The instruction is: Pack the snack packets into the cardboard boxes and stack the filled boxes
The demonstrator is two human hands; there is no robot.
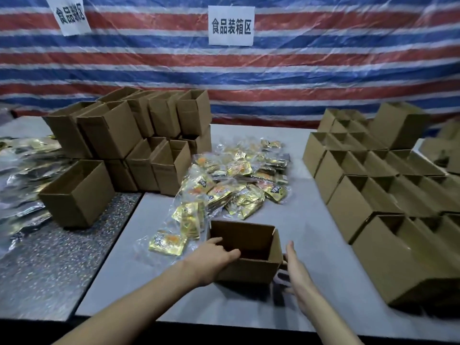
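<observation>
A striped tarpaulin fills the top half of the frame above a grey table. At the right, the right-hand block of boxes runs in stepped rows out to the frame edge. At upper left, the left-hand stack of boxes is piled unevenly, some of it tilted. That stack looks the likeliest to topple if the table is jolted or more weight goes on top. The snack packets lie heaped mid-frame, partly in loose clear film. They look slick, so a handful could slip out or drag the film along with it. One stray packet lies just left of the open box, which stands low in the centre and appears empty. The left hand grips the box's near left corner, fingers curled over the rim. The right hand is flat, with straight fingers along the box's right wall; I cannot tell if it touches. Being light, the box could skid or tip if packets are dropped in while it is held on one side only. The centre paper sign reads 食品装箱区. The creased sign at upper left seems to say the same. Print on the packets is too blurred to read.
</observation>
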